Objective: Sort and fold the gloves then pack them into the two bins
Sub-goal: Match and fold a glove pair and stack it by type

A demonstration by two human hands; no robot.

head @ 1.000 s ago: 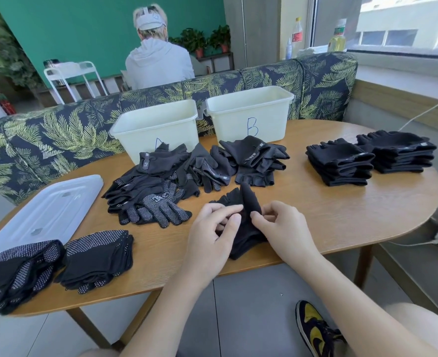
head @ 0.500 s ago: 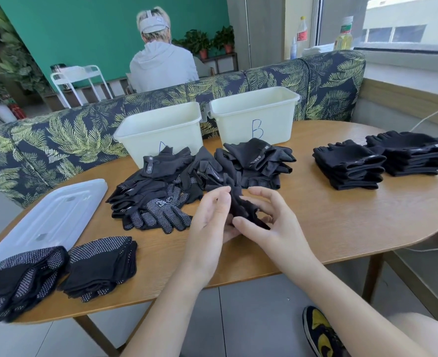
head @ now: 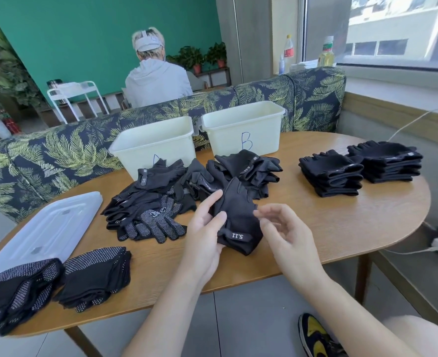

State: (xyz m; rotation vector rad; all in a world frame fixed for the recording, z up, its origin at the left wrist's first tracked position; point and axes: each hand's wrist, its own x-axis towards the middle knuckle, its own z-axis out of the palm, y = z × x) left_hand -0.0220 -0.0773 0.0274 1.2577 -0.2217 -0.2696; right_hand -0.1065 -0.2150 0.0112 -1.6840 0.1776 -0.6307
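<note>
Left hand up over the near edge of the wooden table, thumb and fingers pinching a black glove by its left side, cuff tab with white lettering turned toward the camera. Right hand just beside the glove's right edge, fingers loosely curled and relaxed, gripping nothing; contact with the fabric impossible to tell. Behind the held glove, a loose heap of unsorted gloves, some plain black, some with white grip dots. At the table's right end, two neat stacks of folded plain black gloves side by side. At the near left corner, two piles of folded dotted gloves. Toward the far edge, two cream plastic bins set next to each other: bin A on the left, its letter half hidden by the heap, and bin B on the right, with interiors out of view. A translucent white lid flat on the table's left side. Beyond the palm-print sofa back, a seated person in a grey hoodie, facing away
</note>
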